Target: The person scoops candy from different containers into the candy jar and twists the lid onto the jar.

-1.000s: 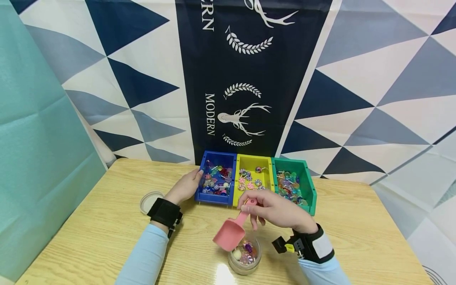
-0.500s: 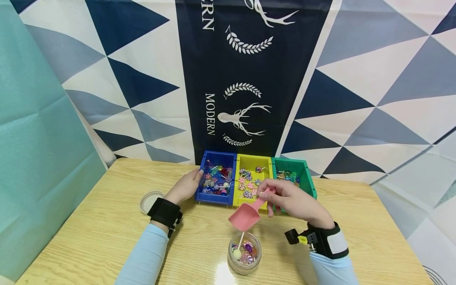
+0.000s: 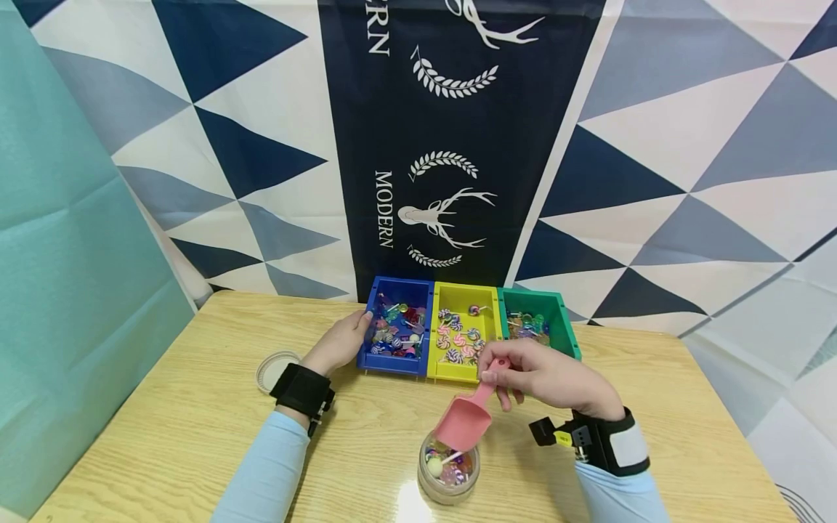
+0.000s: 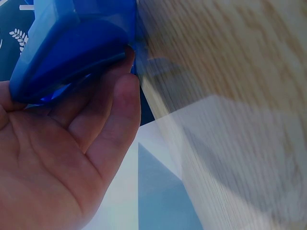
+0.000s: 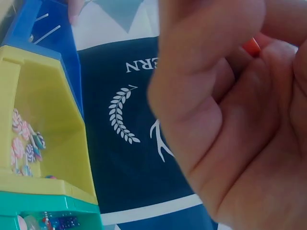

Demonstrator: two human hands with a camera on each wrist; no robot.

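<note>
My right hand (image 3: pixel 549 376) pinches the handle of a pink scoop (image 3: pixel 466 423), its blade tilted down over the far rim of a glass jar (image 3: pixel 447 494). Mixed small candies fill the jar, and a pale round lollipop (image 3: pixel 434 466) lies on top, its stick pointing toward the scoop. The left hand (image 3: pixel 340 344) grips the outer side of the blue bin (image 3: pixel 392 367), thumb at the rim; the left wrist view shows fingers (image 4: pixel 125 96) curled against the bin's wall. In the right wrist view the right hand (image 5: pixel 240 105) hides most of the scoop.
A yellow bin (image 3: pixel 451 373) with swirl lollipops and a green bin (image 3: pixel 562 319) with clear, colourful pieces adjoin the blue one. A round lid (image 3: pixel 268 372) lies by the left wrist on the wooden table (image 3: pixel 196 407). A patterned backdrop (image 3: pixel 425 123) stands right behind the bins.
The scoop has moved right and away from the jar, then back down to its rim. The lollipop's stick, upright against the blade half a second ago, now leans right. The left hand stays put.
</note>
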